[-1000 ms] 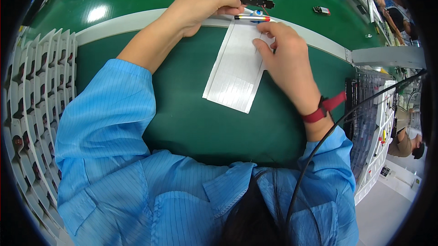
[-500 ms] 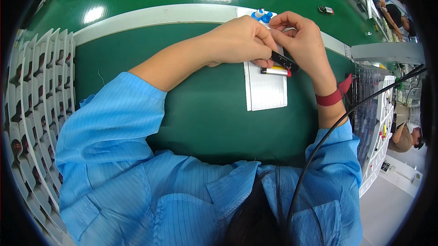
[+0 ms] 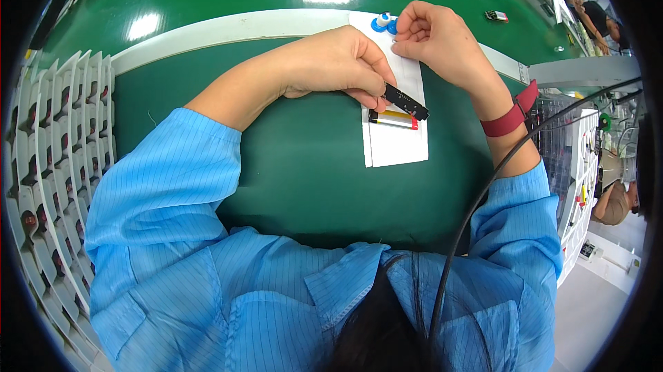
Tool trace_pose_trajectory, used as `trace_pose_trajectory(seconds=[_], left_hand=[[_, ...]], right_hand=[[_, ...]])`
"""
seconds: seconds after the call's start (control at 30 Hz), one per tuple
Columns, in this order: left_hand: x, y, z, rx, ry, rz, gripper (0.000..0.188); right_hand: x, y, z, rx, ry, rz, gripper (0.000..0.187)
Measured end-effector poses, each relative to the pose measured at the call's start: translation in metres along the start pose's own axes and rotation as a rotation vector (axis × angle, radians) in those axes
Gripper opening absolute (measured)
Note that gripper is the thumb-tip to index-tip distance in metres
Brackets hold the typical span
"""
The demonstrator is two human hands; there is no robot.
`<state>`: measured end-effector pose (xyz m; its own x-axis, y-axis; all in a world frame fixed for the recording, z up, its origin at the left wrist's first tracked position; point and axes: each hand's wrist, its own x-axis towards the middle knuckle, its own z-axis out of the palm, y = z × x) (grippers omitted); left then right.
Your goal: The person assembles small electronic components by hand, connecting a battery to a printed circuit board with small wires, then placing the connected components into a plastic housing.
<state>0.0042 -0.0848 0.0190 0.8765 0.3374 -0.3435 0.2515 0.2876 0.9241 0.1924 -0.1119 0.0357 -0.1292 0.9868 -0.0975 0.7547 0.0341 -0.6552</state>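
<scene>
My left hand [image 3: 345, 68] is closed, thumb and fingertips pinching one end of a narrow black strip-shaped part [image 3: 406, 102] with small marks along it. Just below the strip is a silver battery cell [image 3: 395, 121] with a yellow band and a red end; I cannot tell whether the two are joined. Both are over a white paper sheet [image 3: 397, 148]. My right hand [image 3: 438, 44] has its fingers curled, thumb and forefinger near two blue round-based pieces [image 3: 380, 23] at the sheet's far end. A tiny pale speck shows at its fingertips, too small to name.
A white tray rack [image 3: 62, 158] with dark parts in its slots stands at the left. Another white rack [image 3: 577, 192] is at the right. A black cable [image 3: 476, 213] crosses my right forearm. Beyond the pale ledge [image 3: 276, 25], a small battery [image 3: 496, 16] lies on green.
My left hand has moved left and slightly nearer, the black strip and battery cell shifting along with it. My right hand has gone left and farther away, toward the blue pieces.
</scene>
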Motion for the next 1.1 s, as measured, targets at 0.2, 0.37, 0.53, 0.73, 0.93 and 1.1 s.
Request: trace_pose_trajectory(seconds=[0.2, 0.37, 0.53, 0.73, 0.93, 1.1], left_hand=[[-0.001, 0.003, -0.002, 0.047, 0.009, -0.016, 0.016], [-0.005, 0.008, -0.007, 0.085, -0.050, -0.053, 0.019], [0.006, 0.004, -0.013, -0.205, 0.299, 0.188, 0.025], [0.015, -0.003, -0.016, -0.441, 0.399, 0.253, 0.027], [0.017, -0.006, -0.014, -0.400, 0.408, 0.321, 0.028], [0.017, -0.007, -0.011, -0.338, 0.420, 0.323, 0.028]], right_hand=[[-0.034, 0.005, 0.023, -0.270, 0.370, -0.437, 0.015], [-0.070, -0.013, -0.001, 0.471, 0.691, -0.471, 0.017], [-0.035, -0.003, -0.021, 1.190, 0.271, -0.025, 0.014], [-0.014, 0.008, 0.015, 1.092, 0.321, -0.006, 0.015], [-0.010, 0.012, 0.020, 1.013, 0.403, -0.029, 0.014], [-0.011, 0.013, 0.022, 0.958, 0.425, -0.027, 0.013]])
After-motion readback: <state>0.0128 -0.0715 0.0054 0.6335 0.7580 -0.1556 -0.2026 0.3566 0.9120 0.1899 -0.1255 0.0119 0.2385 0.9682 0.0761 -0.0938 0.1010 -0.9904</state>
